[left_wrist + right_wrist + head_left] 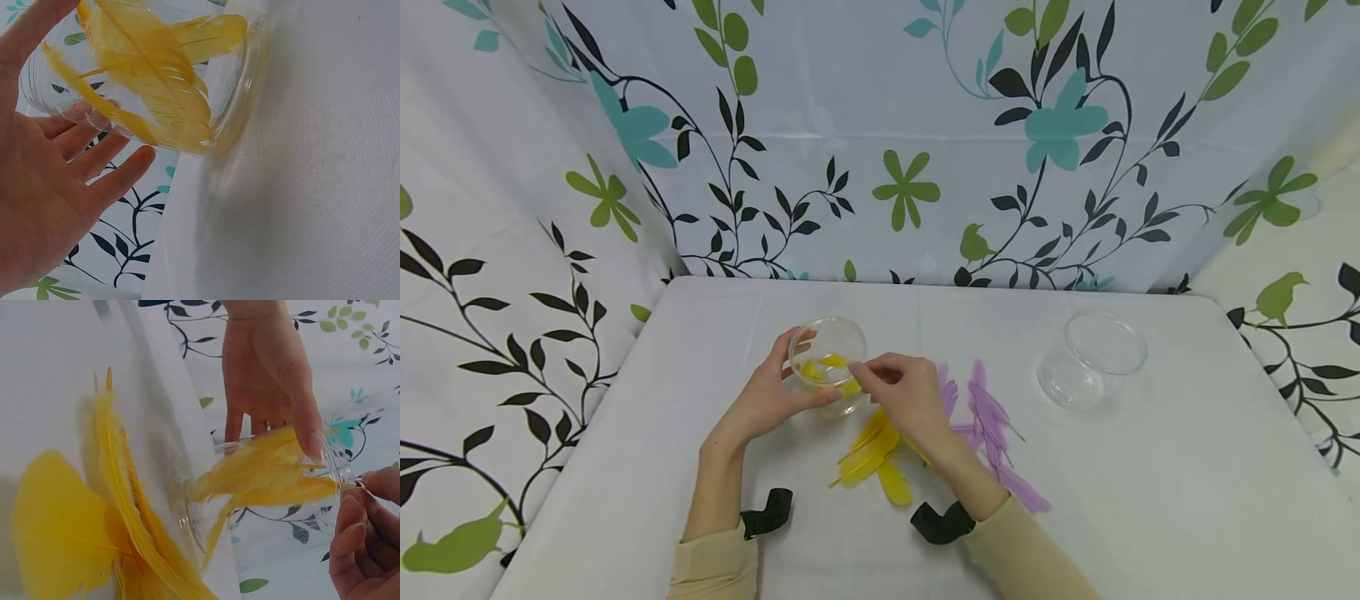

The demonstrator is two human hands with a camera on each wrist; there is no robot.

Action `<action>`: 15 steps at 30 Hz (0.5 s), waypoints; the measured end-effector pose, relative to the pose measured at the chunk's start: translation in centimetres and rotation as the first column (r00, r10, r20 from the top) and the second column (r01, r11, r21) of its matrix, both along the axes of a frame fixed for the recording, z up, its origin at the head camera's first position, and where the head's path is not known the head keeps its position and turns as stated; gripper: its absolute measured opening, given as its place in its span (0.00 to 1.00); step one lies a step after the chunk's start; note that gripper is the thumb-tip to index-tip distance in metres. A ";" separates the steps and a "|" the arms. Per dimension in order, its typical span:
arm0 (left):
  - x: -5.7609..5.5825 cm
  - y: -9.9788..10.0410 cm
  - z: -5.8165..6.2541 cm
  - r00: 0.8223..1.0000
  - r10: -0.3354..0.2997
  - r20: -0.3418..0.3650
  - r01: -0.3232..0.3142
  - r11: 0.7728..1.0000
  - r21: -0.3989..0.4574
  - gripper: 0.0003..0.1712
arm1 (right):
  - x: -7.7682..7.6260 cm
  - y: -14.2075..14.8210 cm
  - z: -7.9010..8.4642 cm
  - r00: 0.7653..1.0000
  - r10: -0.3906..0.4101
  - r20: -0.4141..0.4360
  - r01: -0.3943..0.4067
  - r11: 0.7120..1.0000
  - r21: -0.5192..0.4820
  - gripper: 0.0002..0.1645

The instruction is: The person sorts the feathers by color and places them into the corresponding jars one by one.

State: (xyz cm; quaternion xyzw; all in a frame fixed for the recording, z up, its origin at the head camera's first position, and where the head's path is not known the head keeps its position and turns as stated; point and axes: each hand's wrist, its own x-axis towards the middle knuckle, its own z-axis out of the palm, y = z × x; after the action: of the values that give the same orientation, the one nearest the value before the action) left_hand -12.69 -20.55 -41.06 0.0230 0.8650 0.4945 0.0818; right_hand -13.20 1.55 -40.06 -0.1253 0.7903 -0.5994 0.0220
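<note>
My left hand [765,398] holds a clear plastic cup [832,335] at the left of the table, thumb on the near side and fingers round the far side. Several yellow feathers [156,75] lie inside the cup, their vanes toward its base in the left wrist view. At the cup's rim, my right hand [912,393] pinches the quill end of a yellow feather [312,489] between thumb and fingertips. Below the right hand, more yellow feathers [872,457] lie in a loose pile on the table.
Purple feathers [991,421] lie on the white table [1150,500] just right of the right hand, partly hidden by it. Farther right stands a second clear cup [1067,379]. A patterned curtain [850,108] hangs behind the table's far edge.
</note>
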 end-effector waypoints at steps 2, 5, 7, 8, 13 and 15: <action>0.0 0.1 0.0 1.000 -0.002 0.000 0.002 1.000 0.005 0.63 | 0.0 0.1 0.0 1.000 -0.001 0.002 0.001 1.000 -0.010 0.13; 0.1 0.1 0.0 1.000 -0.004 0.001 0.004 1.000 0.005 0.62 | 0.1 0.2 0.0 1.000 0.002 0.015 -0.001 1.000 -0.027 0.13; 0.1 0.0 0.0 1.000 -0.003 0.000 0.003 1.000 -0.002 0.62 | 0.3 0.3 0.2 0.999 0.005 0.032 -0.004 0.999 -0.035 0.13; 0.1 0.0 0.0 1.000 -0.002 0.001 0.002 1.000 -0.005 0.62 | 0.4 0.4 0.2 0.999 0.010 0.042 -0.008 0.999 -0.042 0.13; 0.0 -0.1 -0.1 1.000 -0.001 0.007 0.001 1.000 -0.017 0.63 | 0.5 1.2 0.2 0.998 -0.003 0.066 0.004 1.000 -0.016 0.13; 0.0 -0.1 0.0 1.000 -0.001 0.010 0.001 1.000 -0.017 0.63 | 0.5 1.6 0.1 0.998 -0.013 0.054 0.013 1.000 0.006 0.13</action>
State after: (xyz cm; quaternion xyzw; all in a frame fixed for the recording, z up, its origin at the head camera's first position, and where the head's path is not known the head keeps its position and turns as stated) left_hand -12.74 -20.63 -41.09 0.0202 0.8688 0.4870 0.0866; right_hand -12.70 3.15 -39.96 -0.1040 0.7921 -0.6002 0.0396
